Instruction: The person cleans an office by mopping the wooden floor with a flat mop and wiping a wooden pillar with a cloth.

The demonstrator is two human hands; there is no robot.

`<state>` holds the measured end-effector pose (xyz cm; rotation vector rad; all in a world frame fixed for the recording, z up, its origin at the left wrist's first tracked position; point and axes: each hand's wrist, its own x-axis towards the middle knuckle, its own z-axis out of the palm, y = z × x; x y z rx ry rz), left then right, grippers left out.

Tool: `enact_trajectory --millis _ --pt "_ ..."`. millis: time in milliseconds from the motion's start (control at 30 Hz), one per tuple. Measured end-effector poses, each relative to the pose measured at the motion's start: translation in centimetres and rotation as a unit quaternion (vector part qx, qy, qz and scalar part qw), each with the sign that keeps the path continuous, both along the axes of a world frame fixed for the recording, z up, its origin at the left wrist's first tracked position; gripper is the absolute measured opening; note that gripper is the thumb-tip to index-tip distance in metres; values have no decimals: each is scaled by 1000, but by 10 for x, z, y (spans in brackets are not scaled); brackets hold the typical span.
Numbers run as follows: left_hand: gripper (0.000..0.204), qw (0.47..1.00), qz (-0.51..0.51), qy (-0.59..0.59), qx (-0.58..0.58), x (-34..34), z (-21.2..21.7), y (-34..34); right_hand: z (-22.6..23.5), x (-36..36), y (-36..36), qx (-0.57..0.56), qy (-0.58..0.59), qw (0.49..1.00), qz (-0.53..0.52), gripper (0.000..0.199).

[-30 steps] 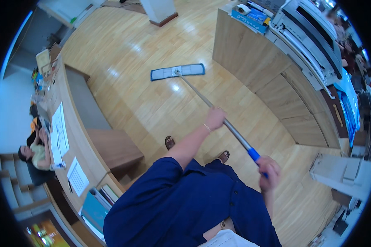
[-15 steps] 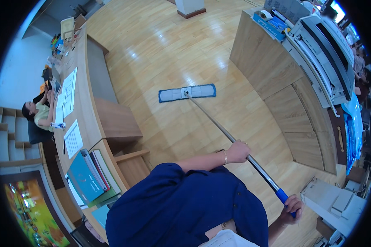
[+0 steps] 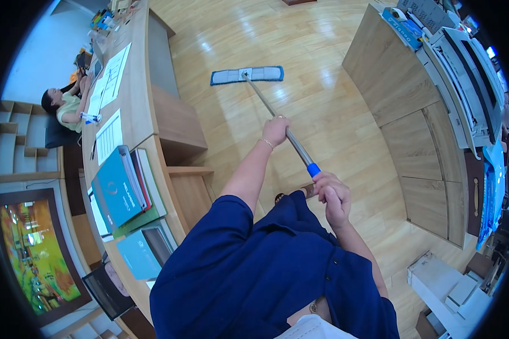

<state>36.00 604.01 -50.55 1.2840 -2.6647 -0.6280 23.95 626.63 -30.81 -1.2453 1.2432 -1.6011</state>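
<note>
A flat mop with a grey, blue-fringed head (image 3: 264, 73) lies on the wooden floor ahead of me. Its metal pole (image 3: 300, 148) slants back toward my body. My left hand (image 3: 276, 131) is wrapped round the middle of the pole, with the arm stretched forward. Farther back, my right hand (image 3: 332, 199) grips the blue handle end (image 3: 313, 169), its fingers closed over most of it. A sandalled foot (image 3: 279, 197) shows beneath my dark blue clothes.
A long wooden desk (image 3: 181, 121) with binders (image 3: 119, 186) and papers runs along my left; a person (image 3: 65, 107) sits behind it. On the right, a wooden cabinet (image 3: 410, 144) carries a large printer (image 3: 464, 85). A white box-like unit (image 3: 435, 277) stands at lower right.
Both hands and the mop have moved forward, the mop head sliding farther away across the floor. My right hand has come inward from the lower right.
</note>
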Motion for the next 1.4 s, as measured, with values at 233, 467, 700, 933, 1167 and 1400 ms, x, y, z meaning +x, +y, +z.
enact_trajectory --millis 233,467,700,933,1167,1400 --pt "7 998 59 11 10 24 30 46 19 22 32 0 36 999 41 27" --pt "4 990 123 67 15 42 37 109 41 28 76 0 52 995 83 27" --pt "3 972 189 139 22 29 23 189 44 5 148 6 89 987 137 29" --pt "32 863 385 315 -89 -5 6 325 35 -14 213 -10 120 963 241 20" --pt "29 183 208 768 578 -10 97 475 16 -1 262 -86 348 907 221 24" --pt "24 261 358 740 506 49 74 541 -31 11 319 51 297 862 407 37"
